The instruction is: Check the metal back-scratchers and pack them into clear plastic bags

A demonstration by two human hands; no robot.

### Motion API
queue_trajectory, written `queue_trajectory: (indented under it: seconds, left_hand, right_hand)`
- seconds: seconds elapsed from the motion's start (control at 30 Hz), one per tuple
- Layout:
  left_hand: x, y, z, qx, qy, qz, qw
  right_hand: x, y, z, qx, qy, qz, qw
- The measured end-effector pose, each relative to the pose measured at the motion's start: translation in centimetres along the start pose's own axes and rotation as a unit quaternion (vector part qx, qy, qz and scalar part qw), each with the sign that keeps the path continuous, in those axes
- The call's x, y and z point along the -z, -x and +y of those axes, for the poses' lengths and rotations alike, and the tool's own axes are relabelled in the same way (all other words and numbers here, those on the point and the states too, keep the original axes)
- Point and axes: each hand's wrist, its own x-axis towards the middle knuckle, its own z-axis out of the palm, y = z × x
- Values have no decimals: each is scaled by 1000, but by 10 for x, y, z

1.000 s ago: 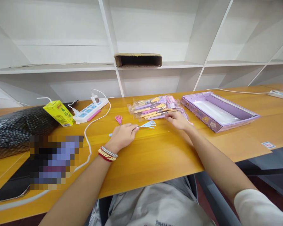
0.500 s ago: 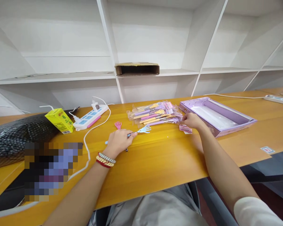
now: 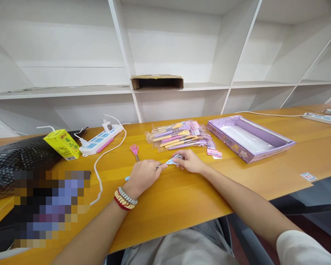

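Note:
My left hand point(image 3: 145, 176) is closed round the shaft of a blue hand-shaped back scratcher point(image 3: 170, 161). The fingers of my right hand point(image 3: 191, 161) pinch its claw end, partly hiding the prongs. A bit of blue handle sticks out behind my left hand. A pink back scratcher point(image 3: 134, 149) lies on the table beyond that hand, its lower part covered. Farther back, several back scratchers in clear wrappers point(image 3: 182, 134) form a pile. Small pink printed cards point(image 3: 214, 153) lie just right of the pile.
An open purple box point(image 3: 246, 156) stands at the right. To the left are a white power strip point(image 3: 100, 140) with its cable, a yellow drink carton point(image 3: 61, 145) and a black textured bag point(image 3: 16, 158). A cardboard box point(image 3: 157, 82) sits on the white shelf behind.
My right hand has left the pink cards and come left to the blue back scratcher's claw end. My left hand still holds the shaft, shifted slightly right.

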Motion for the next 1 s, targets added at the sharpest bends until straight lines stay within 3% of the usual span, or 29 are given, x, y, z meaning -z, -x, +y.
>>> queue_trajectory:
  seconds: [0.13,0.23,0.4,0.5,0.63,0.8,1.0]
  left_hand:
    - [1,-2,-5,-14,6,38,999]
    - [5,-6,-30,-8,-16,90,996]
    - [8,-9,-94,16,-67,180,981]
    - [8,-8,-121,57,-78,205,974]
    - [7,-7,-136,78,-105,224,966]
    - [6,-8,-140,67,-85,209,972]
    - [3,-6,-150,80,-74,210,972]
  right_hand:
    - [19,-5,3,5,-26,46,999]
    - [54,-7,8,-1,-33,141,989]
    - [119,-1,25,-20,-96,371,924]
    - [142,5,31,-7,-103,446,889]
    - [151,9,32,6,-99,486,868]
    - [149,10,29,34,-90,505,858]
    - [161,18,36,36,-21,549,835]
